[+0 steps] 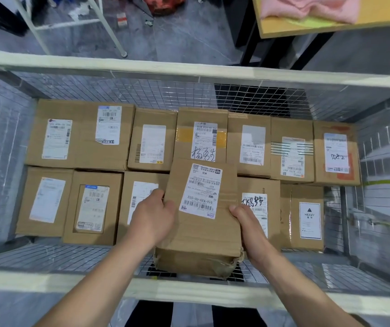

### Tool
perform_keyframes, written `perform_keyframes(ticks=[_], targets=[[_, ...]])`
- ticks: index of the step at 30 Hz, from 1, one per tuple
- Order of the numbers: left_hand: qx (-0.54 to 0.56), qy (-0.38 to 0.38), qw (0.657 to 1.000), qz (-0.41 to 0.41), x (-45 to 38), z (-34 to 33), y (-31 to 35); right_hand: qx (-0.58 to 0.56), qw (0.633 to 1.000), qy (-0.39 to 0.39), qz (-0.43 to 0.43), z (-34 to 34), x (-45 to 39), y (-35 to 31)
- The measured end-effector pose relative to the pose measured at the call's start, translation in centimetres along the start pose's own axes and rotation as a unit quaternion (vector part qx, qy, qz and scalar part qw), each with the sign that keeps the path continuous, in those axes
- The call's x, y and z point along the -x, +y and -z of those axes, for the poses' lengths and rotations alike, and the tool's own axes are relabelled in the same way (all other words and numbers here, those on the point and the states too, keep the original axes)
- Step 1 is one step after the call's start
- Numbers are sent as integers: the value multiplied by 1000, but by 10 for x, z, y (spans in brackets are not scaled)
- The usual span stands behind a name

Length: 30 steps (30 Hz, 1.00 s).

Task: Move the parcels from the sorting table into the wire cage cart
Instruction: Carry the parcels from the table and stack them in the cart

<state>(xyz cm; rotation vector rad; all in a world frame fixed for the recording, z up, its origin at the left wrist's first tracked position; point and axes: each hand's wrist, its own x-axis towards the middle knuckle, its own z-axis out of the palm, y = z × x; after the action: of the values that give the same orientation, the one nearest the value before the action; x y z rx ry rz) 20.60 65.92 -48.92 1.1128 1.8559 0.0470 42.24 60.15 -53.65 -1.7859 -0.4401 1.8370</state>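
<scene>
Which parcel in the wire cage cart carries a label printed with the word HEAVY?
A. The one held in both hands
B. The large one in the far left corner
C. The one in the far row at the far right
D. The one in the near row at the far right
D: the HEAVY label sits on the parcel at the right end of the near row; the held parcel bears only a barcode shipping label.

We look down into a wire cage cart (236,95) with mesh walls and a pale top rail. Cardboard parcels cover its floor in two rows, labels up. The back row runs from a wide box (80,134) at the left to a box marked in red (337,153) at the right. The front row ends with a box labelled HEAVY (306,218).
</scene>
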Motion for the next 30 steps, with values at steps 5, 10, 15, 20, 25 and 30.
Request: perform_keyframes(ticks=[5, 10, 15, 20, 25, 30], targets=[[-20, 31, 999, -10, 9, 5, 3, -9, 999, -14, -44, 2, -3, 5], [8, -13, 1000, -16, 9, -7, 5, -29, 996, 3, -84, 8, -5, 5], [24, -37, 999, -22, 8, -25, 6, -16, 997, 17, -78, 25, -8, 3], [46, -55, 997, 7, -4, -32, -11, 42, 997, 30, -64, 20, -18, 4], [78, -101, 992, 21, -18, -33, -31, 130, 988, 36, -75, 10, -31, 9], [63, -125, 990, 3, -26, -40, -45, 195, 979, 51, -41, 5, -37, 15]])
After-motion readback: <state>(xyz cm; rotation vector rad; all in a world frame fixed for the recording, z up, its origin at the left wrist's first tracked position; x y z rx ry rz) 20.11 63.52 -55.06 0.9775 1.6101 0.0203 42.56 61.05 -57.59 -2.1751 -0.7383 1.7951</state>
